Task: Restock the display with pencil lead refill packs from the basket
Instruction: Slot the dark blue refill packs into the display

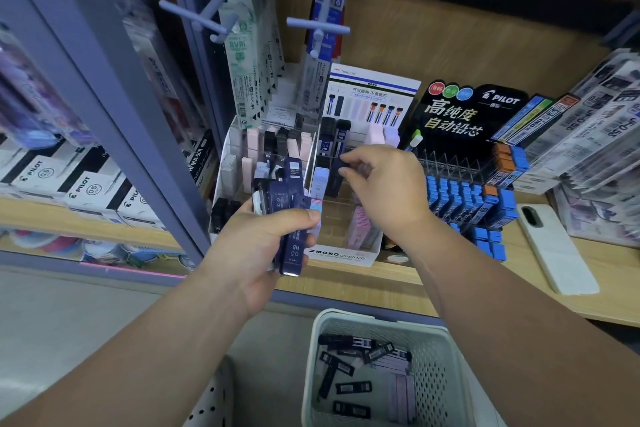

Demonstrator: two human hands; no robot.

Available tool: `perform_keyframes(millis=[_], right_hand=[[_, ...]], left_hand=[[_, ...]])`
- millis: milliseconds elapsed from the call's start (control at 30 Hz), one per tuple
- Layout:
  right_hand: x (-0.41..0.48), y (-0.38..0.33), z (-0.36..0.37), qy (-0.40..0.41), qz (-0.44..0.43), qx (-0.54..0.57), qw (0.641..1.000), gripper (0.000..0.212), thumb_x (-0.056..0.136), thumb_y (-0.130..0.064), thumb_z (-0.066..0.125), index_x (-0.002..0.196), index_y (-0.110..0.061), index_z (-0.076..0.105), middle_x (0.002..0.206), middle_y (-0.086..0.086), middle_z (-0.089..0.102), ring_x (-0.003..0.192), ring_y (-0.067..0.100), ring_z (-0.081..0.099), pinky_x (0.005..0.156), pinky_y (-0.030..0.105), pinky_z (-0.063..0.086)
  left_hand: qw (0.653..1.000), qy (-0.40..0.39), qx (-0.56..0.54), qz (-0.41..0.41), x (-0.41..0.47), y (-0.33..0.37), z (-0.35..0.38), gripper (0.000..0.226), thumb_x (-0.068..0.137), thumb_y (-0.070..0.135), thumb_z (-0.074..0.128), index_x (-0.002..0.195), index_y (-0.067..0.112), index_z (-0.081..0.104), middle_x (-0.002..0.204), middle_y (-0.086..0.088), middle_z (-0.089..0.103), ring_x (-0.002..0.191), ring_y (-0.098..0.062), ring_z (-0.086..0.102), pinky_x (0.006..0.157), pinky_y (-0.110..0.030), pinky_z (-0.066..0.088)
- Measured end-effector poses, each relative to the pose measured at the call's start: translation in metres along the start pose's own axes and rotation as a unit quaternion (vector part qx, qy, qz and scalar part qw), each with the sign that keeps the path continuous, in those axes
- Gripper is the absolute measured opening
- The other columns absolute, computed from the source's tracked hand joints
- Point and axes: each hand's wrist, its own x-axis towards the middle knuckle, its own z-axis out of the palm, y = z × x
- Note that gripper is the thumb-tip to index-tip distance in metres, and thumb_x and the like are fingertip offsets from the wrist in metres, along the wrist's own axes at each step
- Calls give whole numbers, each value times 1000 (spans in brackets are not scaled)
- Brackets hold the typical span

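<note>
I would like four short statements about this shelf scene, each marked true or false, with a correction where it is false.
1. The left hand grips several dark blue refill packs. True.
2. The basket is empty. False: black and pale pink packs lie in it.
3. The right hand pinches a dark pack above the MONO display. True.
4. The white phone lies in the basket. False: it lies on the wooden shelf, right of the Pilot display.

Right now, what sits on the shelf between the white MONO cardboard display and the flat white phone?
The head view shows a black Pilot rack holding blue and orange lead packs between the MONO display and the phone.
</note>
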Motion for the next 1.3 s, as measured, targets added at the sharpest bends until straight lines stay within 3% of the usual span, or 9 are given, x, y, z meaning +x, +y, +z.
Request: perform_keyframes(millis=[200,400,467,533,667,733,833,1000,1300], right_hand=[[-1,5,7,19,-67,-88,994,17,73,-12,83,90,-15,79,81,1,70,75,27,67,61,34,56],[0,4,5,18,-67,-125,990,17,76,-17,80,92,-15,74,84,0,66,72,24,65,57,33,54],[-2,-3,-3,32,-53,-78,995,10,83,-23,75,91,-16,74,80,-2,66,67,18,64,58,31,52],[-8,-18,-16,8,22,66,998,15,90,-29,69,83,-17,73,70,-2,66,61,17,64,59,34,54],[-22,-46,-45,-170,222,288,916,30,83,-36,77,70,-9,71,58,6,66,50,16,59,49,27,48],[-29,-52,-49,-240,262,304,884,32,78,-37,80,72,-7,72,54,1,64,50,12,58,45,21,43],[-32,-52,-47,-248,297,316,866,30,76,-35,82,72,-8,72,56,1,64,51,10,56,45,20,42],[-32,-49,-50,-252,294,353,852,22,78,-28,81,73,-9,71,61,9,66,51,13,55,44,20,43],[-30,-45,-49,-241,285,382,846,22,83,-29,77,68,-15,67,56,4,60,51,15,51,48,26,42]], left_hand=[[1000,-9,7,5,2,-1,-1,35,76,1,76,109,9,66,72,-5,71,56,-16,63,60,-32,45],[1000,-22,13,-6,3,-4,-2,48,69,2,81,113,8,64,76,-7,69,59,-18,63,59,-32,48],[1000,-27,14,-4,4,-4,0,59,61,5,84,115,8,62,77,-7,68,58,-18,63,58,-33,48],[999,-30,13,-1,4,-5,1,62,59,5,84,117,7,61,76,-7,67,57,-18,62,54,-32,48],[999,-35,26,16,6,-7,5,59,64,0,84,118,4,61,75,-6,67,57,-18,61,50,-31,48],[998,-41,37,31,6,-9,8,51,65,-2,84,111,6,64,69,-3,68,56,-15,63,48,-27,47],[995,-58,61,59,4,-11,15,42,69,-8,79,106,5,65,67,-1,69,54,-11,64,47,-22,47],[992,-74,65,73,4,-12,18,41,68,-7,81,103,8,65,67,0,69,54,-11,64,48,-21,48],[987,-106,37,113,6,-15,18,49,63,4,83,109,6,64,81,-5,70,70,-18,67,60,-29,52]])
